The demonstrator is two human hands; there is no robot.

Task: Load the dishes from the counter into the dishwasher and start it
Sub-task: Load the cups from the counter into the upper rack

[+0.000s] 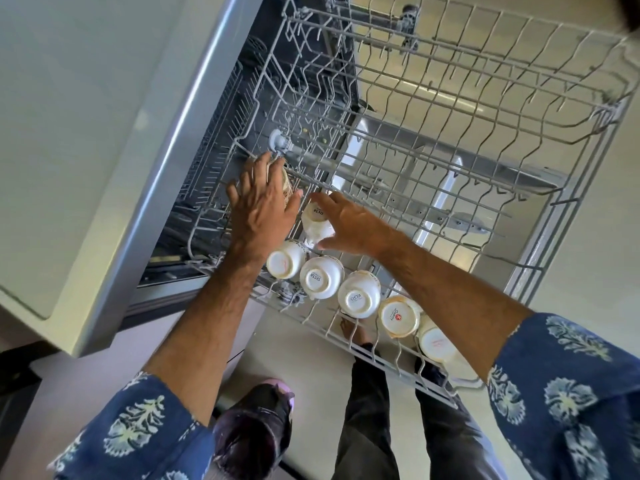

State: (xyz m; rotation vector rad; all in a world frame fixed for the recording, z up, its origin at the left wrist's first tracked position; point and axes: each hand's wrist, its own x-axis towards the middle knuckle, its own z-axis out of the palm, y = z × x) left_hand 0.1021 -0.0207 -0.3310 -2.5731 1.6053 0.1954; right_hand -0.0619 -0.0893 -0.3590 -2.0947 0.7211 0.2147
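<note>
The grey wire upper rack [519, 109] of the dishwasher is pulled out in front of me. Several white cups stand upside down along its near edge, among them one [322, 277] marked SISTA. My left hand [263, 206] lies over a patterned cup [285, 181] at the rack's left side, fingers curved round it. My right hand [349, 226] holds a white cup [317, 221] lying tilted beside it, thumb below and fingers above.
The pale counter [79, 133] runs along the left, above the dark dishwasher tub [225, 140]. The open steel door [450, 161] shows below through the rack wires. Much of the rack's right and far part holds nothing. My legs and a foot [349, 332] stand under its near edge.
</note>
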